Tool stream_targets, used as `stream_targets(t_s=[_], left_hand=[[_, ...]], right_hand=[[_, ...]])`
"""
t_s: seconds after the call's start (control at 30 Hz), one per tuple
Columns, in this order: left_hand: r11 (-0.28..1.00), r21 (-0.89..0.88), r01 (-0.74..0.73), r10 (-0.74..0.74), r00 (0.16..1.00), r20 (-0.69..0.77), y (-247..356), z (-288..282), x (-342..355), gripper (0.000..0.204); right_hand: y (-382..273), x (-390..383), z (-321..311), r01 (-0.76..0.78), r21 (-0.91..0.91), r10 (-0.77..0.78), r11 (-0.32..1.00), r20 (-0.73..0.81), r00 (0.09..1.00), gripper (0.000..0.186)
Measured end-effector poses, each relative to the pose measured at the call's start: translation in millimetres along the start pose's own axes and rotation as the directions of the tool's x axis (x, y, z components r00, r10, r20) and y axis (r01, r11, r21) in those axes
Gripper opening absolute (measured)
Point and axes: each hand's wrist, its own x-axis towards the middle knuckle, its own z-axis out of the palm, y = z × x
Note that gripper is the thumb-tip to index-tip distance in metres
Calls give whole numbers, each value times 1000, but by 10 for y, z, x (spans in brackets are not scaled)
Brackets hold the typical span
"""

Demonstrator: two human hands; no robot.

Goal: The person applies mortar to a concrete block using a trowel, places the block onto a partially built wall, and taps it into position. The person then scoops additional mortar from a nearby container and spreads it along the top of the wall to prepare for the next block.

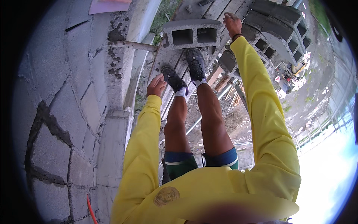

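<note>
A grey hollow concrete block (192, 22) lies on the wooden planks in front of my shoes, its two square holes facing me. My right hand (233, 25) is beside the block's right end, fingers apart and slightly bent. Whether the fingertips touch the block I cannot tell. My left hand (156, 86) hangs lower, between the wall and my left shoe (173, 78). It holds nothing, and its fingers are loosely parted. Both arms reach forward in yellow sleeves. My right shoe (195, 62) stands close against the block's near side.
More hollow blocks (274, 24) are stacked on the right. A cracked block wall (80, 93) rises on the left, with a pole (132, 45) sticking out from its side. Gaps run between the planks (175, 59); rubble ground (298, 108) lies lower down at right.
</note>
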Motion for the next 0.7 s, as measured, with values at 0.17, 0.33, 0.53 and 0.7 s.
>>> stream_targets(t_s=[0.17, 0.33, 0.53, 0.7], left_hand=[[866, 396, -306, 346, 938, -31, 545, 884, 1295, 91], [708, 695, -120, 293, 946, -135, 816, 1395, 1575, 84], [639, 757, -136, 415, 890, -191, 684, 1480, 1819, 54], [694, 700, -172, 415, 889, -193, 604, 1389, 1918, 58]], right_hand=[[384, 1392, 240, 461, -235, -362, 856, 365, 858, 37], [1133, 2388, 1102, 778, -619, -378, 103, 700, 607, 33], [997, 2171, 1141, 600, -623, -517, 502, 340, 786, 25], [314, 1436, 605, -335, 451, 341, 827, 71, 937, 29]])
